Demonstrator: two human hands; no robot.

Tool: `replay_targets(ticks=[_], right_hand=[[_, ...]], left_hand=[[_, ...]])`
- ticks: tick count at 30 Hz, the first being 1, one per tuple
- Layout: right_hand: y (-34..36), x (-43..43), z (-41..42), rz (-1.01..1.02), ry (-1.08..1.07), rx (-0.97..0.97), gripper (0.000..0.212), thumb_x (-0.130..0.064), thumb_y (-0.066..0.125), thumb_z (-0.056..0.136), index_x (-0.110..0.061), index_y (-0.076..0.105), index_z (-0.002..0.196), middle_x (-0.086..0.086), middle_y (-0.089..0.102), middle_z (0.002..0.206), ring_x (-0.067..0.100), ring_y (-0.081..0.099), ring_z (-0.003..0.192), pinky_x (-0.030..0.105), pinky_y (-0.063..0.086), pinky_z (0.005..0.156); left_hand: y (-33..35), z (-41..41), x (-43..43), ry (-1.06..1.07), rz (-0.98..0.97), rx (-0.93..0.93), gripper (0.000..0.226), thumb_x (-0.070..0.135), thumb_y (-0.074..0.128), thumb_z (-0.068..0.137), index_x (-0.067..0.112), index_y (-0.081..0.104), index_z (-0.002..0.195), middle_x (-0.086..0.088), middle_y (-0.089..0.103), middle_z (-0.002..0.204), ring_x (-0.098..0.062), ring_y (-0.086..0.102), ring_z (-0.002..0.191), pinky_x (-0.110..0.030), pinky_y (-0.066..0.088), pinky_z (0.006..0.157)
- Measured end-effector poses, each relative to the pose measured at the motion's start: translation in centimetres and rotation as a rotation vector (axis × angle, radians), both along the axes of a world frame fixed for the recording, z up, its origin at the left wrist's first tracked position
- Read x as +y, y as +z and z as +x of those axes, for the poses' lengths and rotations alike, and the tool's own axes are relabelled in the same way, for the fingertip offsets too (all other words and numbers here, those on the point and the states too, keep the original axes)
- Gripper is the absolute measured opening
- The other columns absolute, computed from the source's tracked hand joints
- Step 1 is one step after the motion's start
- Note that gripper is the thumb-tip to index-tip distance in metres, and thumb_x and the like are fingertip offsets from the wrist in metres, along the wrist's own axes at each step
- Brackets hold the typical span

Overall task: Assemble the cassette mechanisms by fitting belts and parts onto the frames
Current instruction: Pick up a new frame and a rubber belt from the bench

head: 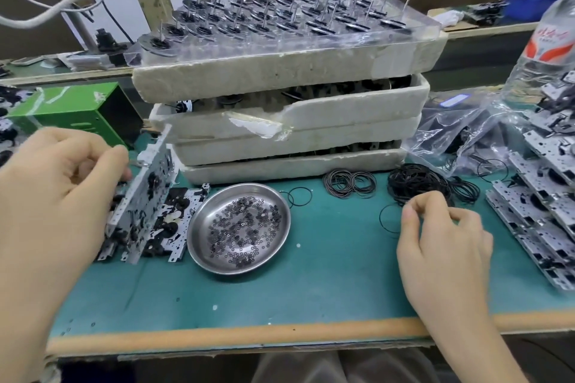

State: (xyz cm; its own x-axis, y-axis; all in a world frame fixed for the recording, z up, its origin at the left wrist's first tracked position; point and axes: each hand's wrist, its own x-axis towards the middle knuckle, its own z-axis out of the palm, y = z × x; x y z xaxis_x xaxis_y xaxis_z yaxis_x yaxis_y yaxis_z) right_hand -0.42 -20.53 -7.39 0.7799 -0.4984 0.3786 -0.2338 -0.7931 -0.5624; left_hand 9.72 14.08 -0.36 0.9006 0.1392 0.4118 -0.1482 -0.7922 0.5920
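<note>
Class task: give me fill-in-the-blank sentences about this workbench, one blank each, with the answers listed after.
1. The left hand holds a metal ____ tilted up on edge.
2. The right hand pinches one thin black ____.
3. The steel dish stands ____ the two hands.
4. The box at far left is ____.
Answers: frame; belt; between; green.

Green-topped bench [311, 289]: steel dish [199, 227] near ctr, foam tray stack [280, 171] just behind. Loose black belts [413, 180] ctr-right. Stacked frames [535, 221] at right edge, more flat at left, green box [62, 109] far left.
</note>
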Motion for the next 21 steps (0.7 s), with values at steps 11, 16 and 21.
replay_targets(ticks=[11,16,21], right_hand=[[-0.8,-4.1,-1.8,-0.409,-0.224,-0.186,0.010,-0.010,0.051,0.089,-0.004,0.056,0.083,0.009,0.042,0.060,0.036,0.052,0.084,0.048,0.030,0.072],[-1.6,-4.9,-1.4,-0.367,-0.131,-0.174,0.013,-0.013,0.049,0.089,-0.003,0.058,0.088,0.016,0.063,0.079,0.037,0.046,0.092,0.051,0.035,0.074],[-1.4,-5.5,-1.7,-0.122,0.046,-0.216,0.015,-0.017,0.050,0.091,-0.006,0.060,0.090,0.006,0.062,0.082,0.027,0.044,0.083,0.036,0.033,0.075]], left_hand=[[0.3,-8.2,-14.3,-0.461,-0.288,0.102,0.026,0.040,0.062,0.081,0.025,0.064,0.061,0.008,0.065,0.085,-0.012,0.060,0.070,-0.018,0.044,0.059],[-2.0,-7.1,-19.0,-0.528,-0.566,0.283,0.029,0.047,0.058,0.078,0.023,0.061,0.061,-0.011,0.060,0.077,-0.031,0.053,0.071,-0.046,0.042,0.073],[-3.1,-5.5,-20.4,-0.418,-0.637,0.373,0.032,0.042,0.053,0.083,0.021,0.053,0.060,-0.016,0.049,0.068,-0.028,0.046,0.064,-0.040,0.036,0.068]])
